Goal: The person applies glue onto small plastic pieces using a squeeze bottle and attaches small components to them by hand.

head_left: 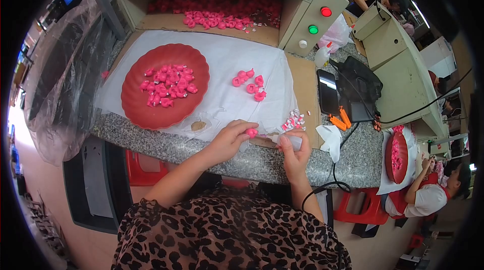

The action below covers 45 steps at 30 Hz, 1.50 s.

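Note:
My left hand [230, 141] pinches a small pink figurine part [251, 133] near the front edge of the bench. In my right hand [295, 155] is a small whitish squeeze bottle [292, 142], its thin nozzle pointing left at the pink part. Whether the tip touches it I cannot tell. Just beyond my hands, a few pink parts [250, 84] lie on white paper [227, 56]. By the right hand is a pile of tiny pink and white pieces [293, 120]. To the left stands a red scalloped plate [136, 104] heaped with pink parts [169, 84].
A grey-green machine [302, 3] with lit buttons holds many pink parts at the back. Right of the paper lie a phone [327, 92], a black bag [359, 86], orange objects [341, 119] and a cable. Farther right sits a co-worker [426, 194]; red stools [360, 207] stand below.

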Motion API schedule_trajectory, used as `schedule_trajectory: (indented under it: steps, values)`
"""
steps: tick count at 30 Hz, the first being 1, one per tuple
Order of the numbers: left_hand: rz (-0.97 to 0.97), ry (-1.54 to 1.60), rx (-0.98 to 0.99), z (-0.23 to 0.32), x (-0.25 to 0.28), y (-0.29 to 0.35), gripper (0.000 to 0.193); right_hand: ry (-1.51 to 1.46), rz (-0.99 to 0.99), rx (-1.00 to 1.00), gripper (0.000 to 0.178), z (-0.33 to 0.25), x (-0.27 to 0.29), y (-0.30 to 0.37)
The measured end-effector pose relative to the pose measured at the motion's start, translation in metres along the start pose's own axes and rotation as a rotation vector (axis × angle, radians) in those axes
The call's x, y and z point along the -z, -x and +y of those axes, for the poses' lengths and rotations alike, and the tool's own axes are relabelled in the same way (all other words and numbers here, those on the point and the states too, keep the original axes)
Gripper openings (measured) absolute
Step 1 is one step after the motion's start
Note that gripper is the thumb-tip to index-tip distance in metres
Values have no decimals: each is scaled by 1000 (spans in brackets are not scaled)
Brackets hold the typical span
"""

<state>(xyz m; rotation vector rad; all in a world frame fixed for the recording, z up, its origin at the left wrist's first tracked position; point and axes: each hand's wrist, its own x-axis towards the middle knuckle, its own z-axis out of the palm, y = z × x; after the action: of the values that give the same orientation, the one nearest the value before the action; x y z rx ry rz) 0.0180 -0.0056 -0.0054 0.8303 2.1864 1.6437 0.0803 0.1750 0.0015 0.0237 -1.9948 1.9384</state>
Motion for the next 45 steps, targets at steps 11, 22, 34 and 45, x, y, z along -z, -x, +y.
schedule_trajectory:
  steps: [11, 22, 34, 45]
  values:
    - [59, 119, 67, -5, -5, 2, 27, -370, 98, -123, 16, 6, -1, 2]
    - [82, 569, 179, -5, -14, 1, 20, -271, 172, -299, 38, -4, 66, -6]
    - [-124, 875, 308, 2, -30, -6, 15, 475, 209, -283, 17, 4, 76, -20]
    - [-58, 811, 256, 6, -32, -6, 28, 1011, 162, -220, 25, 6, 53, -30]
